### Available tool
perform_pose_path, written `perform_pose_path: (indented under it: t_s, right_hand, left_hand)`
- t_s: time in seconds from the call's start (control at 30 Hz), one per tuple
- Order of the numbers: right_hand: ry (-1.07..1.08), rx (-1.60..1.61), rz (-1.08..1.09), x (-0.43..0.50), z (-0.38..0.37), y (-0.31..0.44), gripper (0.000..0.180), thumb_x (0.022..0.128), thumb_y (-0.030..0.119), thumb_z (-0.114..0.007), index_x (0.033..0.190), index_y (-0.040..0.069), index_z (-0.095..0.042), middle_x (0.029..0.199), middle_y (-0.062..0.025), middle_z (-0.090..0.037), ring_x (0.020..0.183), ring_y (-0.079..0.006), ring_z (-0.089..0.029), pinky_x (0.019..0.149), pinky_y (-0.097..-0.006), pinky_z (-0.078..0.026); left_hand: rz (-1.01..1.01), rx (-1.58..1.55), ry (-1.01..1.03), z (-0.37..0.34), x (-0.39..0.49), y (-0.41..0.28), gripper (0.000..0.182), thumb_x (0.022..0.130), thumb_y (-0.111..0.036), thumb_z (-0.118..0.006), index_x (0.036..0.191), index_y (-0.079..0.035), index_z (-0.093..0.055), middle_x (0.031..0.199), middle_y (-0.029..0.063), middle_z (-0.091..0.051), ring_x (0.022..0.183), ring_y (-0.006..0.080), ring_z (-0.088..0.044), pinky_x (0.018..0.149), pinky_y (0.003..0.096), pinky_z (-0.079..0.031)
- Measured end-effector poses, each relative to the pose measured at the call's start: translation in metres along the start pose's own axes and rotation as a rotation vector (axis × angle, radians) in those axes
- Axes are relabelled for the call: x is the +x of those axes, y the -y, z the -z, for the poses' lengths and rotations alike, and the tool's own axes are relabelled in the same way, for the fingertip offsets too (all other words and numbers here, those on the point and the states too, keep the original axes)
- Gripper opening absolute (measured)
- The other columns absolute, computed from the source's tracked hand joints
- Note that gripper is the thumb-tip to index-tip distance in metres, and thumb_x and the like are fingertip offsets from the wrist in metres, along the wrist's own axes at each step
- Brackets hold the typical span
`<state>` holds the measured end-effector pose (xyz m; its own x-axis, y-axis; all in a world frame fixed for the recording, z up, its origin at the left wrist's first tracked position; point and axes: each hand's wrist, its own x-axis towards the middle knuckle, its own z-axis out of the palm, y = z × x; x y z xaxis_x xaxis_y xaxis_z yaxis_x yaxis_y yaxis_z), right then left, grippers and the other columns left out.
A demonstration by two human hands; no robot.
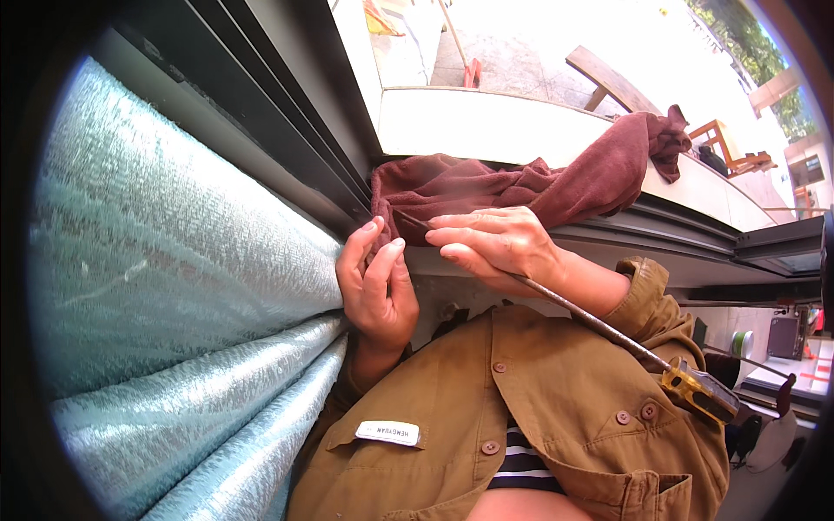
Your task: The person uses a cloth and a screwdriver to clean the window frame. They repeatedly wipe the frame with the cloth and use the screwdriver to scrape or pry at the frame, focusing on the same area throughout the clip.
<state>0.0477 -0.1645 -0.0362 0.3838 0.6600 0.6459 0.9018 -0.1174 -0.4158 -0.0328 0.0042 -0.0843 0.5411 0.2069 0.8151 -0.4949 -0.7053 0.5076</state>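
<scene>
A long-shafted screwdriver (599,325) with a clear yellow and black handle runs diagonally from the lower right towards the window-frame corner. My right hand (505,244) is closed around its shaft, palm down, far from the handle. The shaft's far end reaches a maroon cloth (586,179) bunched along the window track. At the cloth's left end, my left hand (379,286) has its fingers curled, with the cloth's edge between the fingertips. The exact tip of the screwdriver is hard to make out against the cloth.
A shiny light-blue curtain (182,247) fills the left side, against my left hand. Dark metal window frame (260,84) rises beside it, and window tracks (651,225) run right. Outside the white sill (469,124) stand a wooden bench (609,78) and a wooden chair (730,150).
</scene>
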Motion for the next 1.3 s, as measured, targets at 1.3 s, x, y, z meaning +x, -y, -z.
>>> perform_pose_path:
  t_s: [1.3]
  right_hand:
    - [0.001,-0.201,-0.635,-0.108,0.132,0.034,0.021,0.092,0.016,-0.054,0.093,0.001,-0.069,0.083,-0.0155,-0.068,0.075,-0.0280,-0.066,0.066,-0.0335,-0.052]
  left_hand:
    - [0.053,-0.637,0.460,-0.118,0.005,-0.092,0.020,0.083,0.009,-0.057,0.101,-0.001,-0.057,0.103,0.0131,-0.061,0.091,0.0221,-0.063,0.076,0.0284,-0.050]
